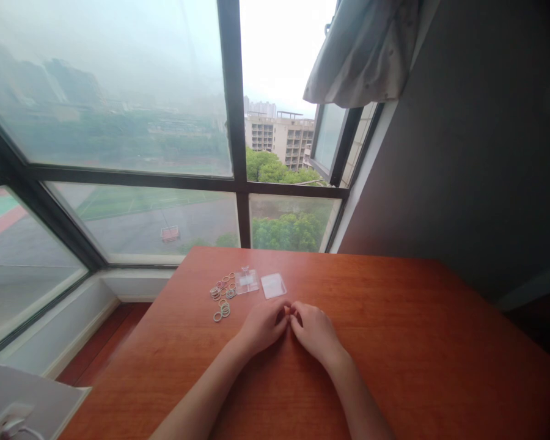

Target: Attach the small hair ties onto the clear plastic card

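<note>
the left hand [264,322] and the right hand [317,330] are meeting at their fingertips over the middle of the brown desk [403,324]. both hands are bending their fingers in, about half closed, with each thumb sitting near its first finger like a small pinch. the fingers are hiding the spot between them, so i cannot tell if either hand is holding a tiny thing. the small rings [230,293] are lying in a loose bunch on the desk, far and to the left of the hands. some are sitting on top of others, and a few are lying nearer. a clear box [253,282] is sitting just beside the rings, on their right, and a pale flat square [274,286] is lying to the right of the box, just past the fingers. by my guess, the step in hand is close finger work, and the next move is calling for soft, slow fingertips working together at one spot.
</note>
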The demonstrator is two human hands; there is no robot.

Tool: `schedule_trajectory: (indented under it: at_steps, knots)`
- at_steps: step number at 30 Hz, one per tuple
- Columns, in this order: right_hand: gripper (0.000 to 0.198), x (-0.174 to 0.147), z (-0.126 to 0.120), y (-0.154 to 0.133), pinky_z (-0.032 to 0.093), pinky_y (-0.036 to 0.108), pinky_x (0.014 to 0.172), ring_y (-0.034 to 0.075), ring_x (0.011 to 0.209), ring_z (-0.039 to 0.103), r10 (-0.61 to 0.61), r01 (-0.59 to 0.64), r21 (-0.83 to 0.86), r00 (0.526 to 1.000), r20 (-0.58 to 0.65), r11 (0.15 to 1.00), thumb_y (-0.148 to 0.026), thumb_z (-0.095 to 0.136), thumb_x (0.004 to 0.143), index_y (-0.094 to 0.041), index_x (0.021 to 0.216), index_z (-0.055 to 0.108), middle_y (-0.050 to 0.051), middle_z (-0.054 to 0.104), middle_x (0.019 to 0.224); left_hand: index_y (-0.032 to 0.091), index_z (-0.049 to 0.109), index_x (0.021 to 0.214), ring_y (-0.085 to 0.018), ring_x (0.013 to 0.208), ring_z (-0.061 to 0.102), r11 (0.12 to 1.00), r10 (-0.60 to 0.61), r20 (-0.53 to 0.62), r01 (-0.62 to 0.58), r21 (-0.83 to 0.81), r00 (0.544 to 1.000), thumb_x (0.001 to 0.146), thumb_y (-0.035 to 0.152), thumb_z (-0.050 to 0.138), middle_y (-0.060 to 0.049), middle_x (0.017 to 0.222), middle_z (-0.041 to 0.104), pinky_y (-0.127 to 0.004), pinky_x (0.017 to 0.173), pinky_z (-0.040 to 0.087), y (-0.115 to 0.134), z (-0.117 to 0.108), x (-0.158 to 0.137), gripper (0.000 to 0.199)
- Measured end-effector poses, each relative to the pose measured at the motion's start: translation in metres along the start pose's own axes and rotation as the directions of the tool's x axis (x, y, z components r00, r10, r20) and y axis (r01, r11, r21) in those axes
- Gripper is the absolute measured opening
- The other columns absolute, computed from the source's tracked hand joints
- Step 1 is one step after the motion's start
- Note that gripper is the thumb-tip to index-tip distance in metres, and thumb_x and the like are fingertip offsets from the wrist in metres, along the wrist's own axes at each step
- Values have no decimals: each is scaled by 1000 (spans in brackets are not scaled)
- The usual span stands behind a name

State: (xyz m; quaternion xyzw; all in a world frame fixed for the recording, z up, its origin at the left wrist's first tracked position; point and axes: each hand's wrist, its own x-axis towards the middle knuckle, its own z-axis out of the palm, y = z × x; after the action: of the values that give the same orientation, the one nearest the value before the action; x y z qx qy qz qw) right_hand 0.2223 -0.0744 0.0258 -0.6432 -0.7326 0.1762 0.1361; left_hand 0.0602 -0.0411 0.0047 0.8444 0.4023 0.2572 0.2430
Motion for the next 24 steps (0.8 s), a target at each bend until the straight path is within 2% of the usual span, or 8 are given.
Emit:
schedule_trajectory:
  at_steps: [24]
  knots:
    - [19,0,2,2,36,25,70,18,90,64,-6,6,-1,1000,-2,1000,-23,47,91,-24,100,64,2,71,99,21,62,99,-17,80,61,1000,-14,5,14,-8,1000,84,18,49,-4,88,68,-25,71,45,0,0,0,20]
